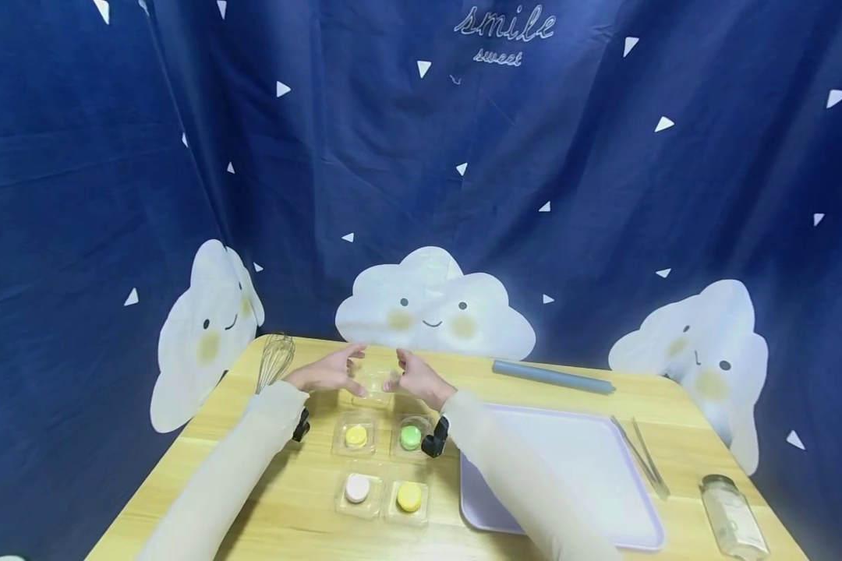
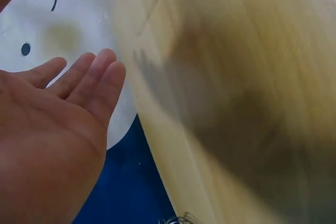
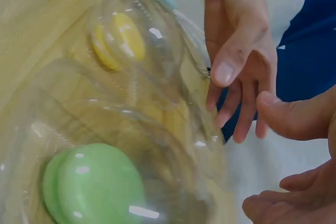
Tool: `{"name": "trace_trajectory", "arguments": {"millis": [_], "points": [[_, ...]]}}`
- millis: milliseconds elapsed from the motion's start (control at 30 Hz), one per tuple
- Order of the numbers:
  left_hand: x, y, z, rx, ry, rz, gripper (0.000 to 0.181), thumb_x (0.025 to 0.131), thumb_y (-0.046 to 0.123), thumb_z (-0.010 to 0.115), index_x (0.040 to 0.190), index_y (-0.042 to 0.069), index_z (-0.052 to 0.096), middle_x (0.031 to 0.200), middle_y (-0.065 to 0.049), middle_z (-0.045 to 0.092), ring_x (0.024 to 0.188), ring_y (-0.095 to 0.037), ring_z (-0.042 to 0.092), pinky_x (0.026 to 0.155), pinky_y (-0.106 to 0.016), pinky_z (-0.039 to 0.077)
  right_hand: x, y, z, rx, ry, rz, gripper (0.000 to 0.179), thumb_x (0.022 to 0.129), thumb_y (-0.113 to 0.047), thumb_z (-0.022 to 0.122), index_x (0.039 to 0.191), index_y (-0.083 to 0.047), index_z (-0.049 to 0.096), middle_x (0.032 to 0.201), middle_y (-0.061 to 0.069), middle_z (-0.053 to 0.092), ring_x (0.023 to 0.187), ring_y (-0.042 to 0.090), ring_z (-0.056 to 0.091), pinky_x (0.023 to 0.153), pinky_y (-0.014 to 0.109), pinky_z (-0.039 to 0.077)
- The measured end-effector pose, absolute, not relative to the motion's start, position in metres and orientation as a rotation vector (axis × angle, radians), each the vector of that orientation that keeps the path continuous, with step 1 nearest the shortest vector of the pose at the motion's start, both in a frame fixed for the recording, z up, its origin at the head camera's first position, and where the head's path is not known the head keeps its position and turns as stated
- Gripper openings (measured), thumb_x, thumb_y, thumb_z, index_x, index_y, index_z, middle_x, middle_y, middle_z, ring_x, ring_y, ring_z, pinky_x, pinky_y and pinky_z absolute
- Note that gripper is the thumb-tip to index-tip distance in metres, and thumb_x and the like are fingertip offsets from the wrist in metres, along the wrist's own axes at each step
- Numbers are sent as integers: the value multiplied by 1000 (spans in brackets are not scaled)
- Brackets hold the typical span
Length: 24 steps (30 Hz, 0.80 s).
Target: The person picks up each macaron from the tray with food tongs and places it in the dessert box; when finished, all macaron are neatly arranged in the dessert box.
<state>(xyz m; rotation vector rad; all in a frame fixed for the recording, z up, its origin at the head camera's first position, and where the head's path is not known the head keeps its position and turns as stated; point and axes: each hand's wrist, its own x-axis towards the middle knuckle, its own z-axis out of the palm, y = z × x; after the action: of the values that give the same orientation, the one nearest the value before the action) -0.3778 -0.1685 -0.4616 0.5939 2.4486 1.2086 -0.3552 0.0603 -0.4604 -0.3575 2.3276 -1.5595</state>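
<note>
Both hands are raised over the far part of the wooden table, palms turned toward each other. My left hand [image 1: 330,372] has loosely bent fingers and holds nothing. The right hand [image 1: 421,378] faces it with its fingers apart, also holding nothing. Between and below them sits a clear plastic box [image 1: 374,389]; whether any fingertip touches it, I cannot tell. Nearer me, clear boxes hold a yellow macaron [image 1: 355,436], a green macaron [image 1: 410,438], a pale pink macaron [image 1: 357,488] and a second yellow macaron [image 1: 409,496]. The right wrist view shows the green macaron [image 3: 97,184] close up.
A pale purple tray [image 1: 561,467] lies under the right forearm. Behind it is a grey-blue rod [image 1: 553,376]. Tongs [image 1: 643,460] and a clear jar with a dark lid [image 1: 733,516] are at the right. A whisk [image 1: 275,360] lies at the far left.
</note>
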Motion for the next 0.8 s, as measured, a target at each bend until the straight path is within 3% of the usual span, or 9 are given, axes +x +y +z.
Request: {"name": "trace_trajectory", "arguments": {"millis": [367, 633, 800], "points": [[-382, -154, -472, 552, 2416, 1065, 111, 75, 10, 83, 160, -2, 12, 161, -29, 29, 145, -54, 34, 121, -59, 35, -351, 52, -470, -319, 2323, -1520, 96, 82, 0, 75, 159, 4, 17, 164, 28, 25, 152, 45, 29, 127, 53, 26], [-377, -150, -470, 543, 2445, 1036, 105, 74, 6, 82, 159, -1, 21, 157, -27, 39, 142, -49, 42, 117, -56, 41, -352, 50, -476, -281, 2336, -1489, 96, 83, -4, 76, 160, 2, 19, 162, 28, 29, 150, 44, 32, 126, 53, 28], [-376, -151, -473, 554, 2489, 1019, 96, 72, 6, 83, 154, -3, 33, 152, -26, 48, 136, -44, 50, 114, -55, 44, -351, 50, -476, -269, 2337, -1476, 94, 83, -5, 76, 159, 3, 20, 157, 29, 39, 146, 43, 40, 125, 54, 29]]}}
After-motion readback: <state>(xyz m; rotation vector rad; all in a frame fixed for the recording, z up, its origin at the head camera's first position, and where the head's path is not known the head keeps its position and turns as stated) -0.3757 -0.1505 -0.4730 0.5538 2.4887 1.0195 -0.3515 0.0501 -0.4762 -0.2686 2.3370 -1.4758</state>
